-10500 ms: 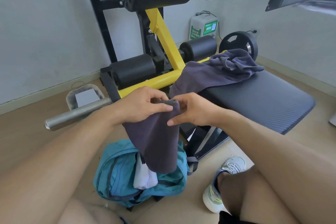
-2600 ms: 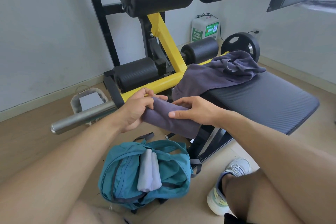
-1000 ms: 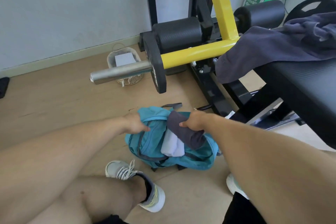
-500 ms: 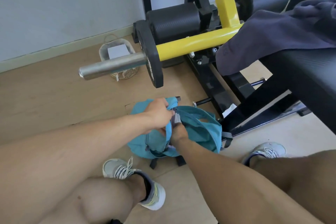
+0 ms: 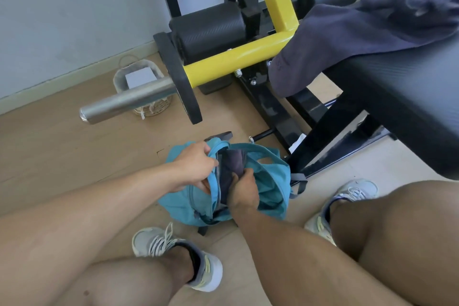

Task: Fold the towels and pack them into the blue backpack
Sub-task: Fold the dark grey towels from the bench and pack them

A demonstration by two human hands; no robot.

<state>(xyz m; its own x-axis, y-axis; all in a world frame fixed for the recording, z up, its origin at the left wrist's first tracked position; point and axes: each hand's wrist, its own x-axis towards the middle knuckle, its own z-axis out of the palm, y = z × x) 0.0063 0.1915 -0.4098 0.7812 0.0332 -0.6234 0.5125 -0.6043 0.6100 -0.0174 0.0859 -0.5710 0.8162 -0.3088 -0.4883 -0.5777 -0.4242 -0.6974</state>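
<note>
The blue backpack (image 5: 268, 181) lies on the floor between my feet with its main opening spread. My left hand (image 5: 196, 169) grips the left rim of the opening and holds it apart. My right hand (image 5: 242, 192) is inside the opening, closed on the folded dark grey towel (image 5: 234, 164), most of which sits down in the bag. The white towel seen before is hidden. Another dark grey towel (image 5: 360, 27) lies crumpled and unfolded on the black bench pad at the upper right.
A yellow-and-black gym machine stands behind the bag, its steel bar (image 5: 126, 102) and black plate (image 5: 178, 77) jutting left. The black bench pad (image 5: 409, 97) overhangs at the right. A small wicker basket (image 5: 141, 82) sits by the wall. My shoes (image 5: 178, 258) flank the bag.
Folded in my hands 2.6 s ago, the grey towel was carried down to the backpack. Over the last second my right hand pushed it deeper while my left took hold of the rim.
</note>
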